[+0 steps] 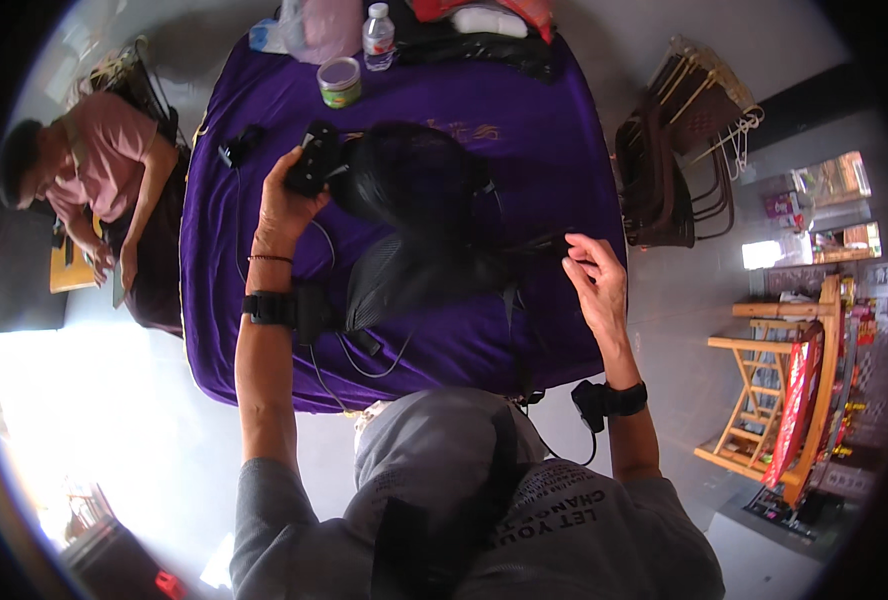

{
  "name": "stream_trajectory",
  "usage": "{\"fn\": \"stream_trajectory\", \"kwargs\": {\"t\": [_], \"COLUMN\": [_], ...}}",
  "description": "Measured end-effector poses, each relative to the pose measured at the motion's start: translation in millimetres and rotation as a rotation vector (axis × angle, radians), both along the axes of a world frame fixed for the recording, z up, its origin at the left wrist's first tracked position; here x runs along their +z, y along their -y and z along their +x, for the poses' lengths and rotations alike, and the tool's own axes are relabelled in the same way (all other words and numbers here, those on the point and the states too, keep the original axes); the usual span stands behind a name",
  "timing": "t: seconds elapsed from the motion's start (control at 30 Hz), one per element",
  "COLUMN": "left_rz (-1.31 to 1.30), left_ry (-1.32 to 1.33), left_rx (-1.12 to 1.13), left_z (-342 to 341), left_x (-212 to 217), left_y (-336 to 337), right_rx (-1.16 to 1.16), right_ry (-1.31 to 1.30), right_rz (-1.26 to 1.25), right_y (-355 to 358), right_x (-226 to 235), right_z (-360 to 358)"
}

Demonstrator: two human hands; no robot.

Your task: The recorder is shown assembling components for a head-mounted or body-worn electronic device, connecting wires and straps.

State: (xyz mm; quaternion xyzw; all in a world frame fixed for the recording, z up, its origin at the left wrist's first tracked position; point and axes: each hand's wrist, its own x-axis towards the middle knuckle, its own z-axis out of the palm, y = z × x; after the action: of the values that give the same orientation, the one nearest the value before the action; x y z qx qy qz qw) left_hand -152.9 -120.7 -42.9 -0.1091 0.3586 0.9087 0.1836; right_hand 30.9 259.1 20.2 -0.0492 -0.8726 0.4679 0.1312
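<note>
A: Where does the black mesh vest (pixel 414 235) lie?

B: In the middle of the frame, spread over the table (pixel 554 150) with its purple cloth. The person's left hand (pixel 289 195) sits at the vest's upper left corner, and the right hand (pixel 596 280) at its right edge, a little lower in the picture.

A: How do the hands grip?

B: The left hand is closed around a small black block (pixel 314 160), some kind of device or buckle fixed at the vest's end. The right hand pinches narrowly on a dark strap end (pixel 554 245); whether the fingertips fully clamp it is hard to tell.

A: How would the vest handle?

B: It looks soft and limp, likely light, with mesh that folds and sags between the two hands. Judged from that, the firm places to take hold are the hard block and the strap ends; the mesh itself would bunch and could snag. Thin black cables (pixel 364 355) trail from beneath it towards the lower edge of the cloth.

A: What else is about?

B: At the top of the frame stand a round green tin (pixel 340 82) and a clear water bottle (pixel 378 38). A seated person in a pink shirt (pixel 104 160) is at the upper left, and stacked chairs (pixel 679 150) at the upper right.
</note>
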Motion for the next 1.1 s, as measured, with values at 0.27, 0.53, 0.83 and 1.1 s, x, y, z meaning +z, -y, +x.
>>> {"fn": "stream_trajectory", "kwargs": {"t": [0.27,0.53,0.83,1.1], "left_rz": [-0.09,-0.397,-1.105,-1.187], "left_ry": [0.097,0.07,-0.261,-0.734], "left_rx": [0.032,0.126,0.272,-0.089], "left_z": [-65,-56,-49,110], "left_x": [-65,-123,-73,-46], "left_y": [1,11,2,-96], "right_rx": [-0.162,-0.2,-0.12,0.013], "right_ry": [0.092,0.164,0.092,0.266], "right_rz": [-0.015,-0.065,0.017,0.143], "right_y": [-38,-46,-35,-18], "right_x": [-32,-56,-61,-66], "right_z": [37,59,48,43]}}
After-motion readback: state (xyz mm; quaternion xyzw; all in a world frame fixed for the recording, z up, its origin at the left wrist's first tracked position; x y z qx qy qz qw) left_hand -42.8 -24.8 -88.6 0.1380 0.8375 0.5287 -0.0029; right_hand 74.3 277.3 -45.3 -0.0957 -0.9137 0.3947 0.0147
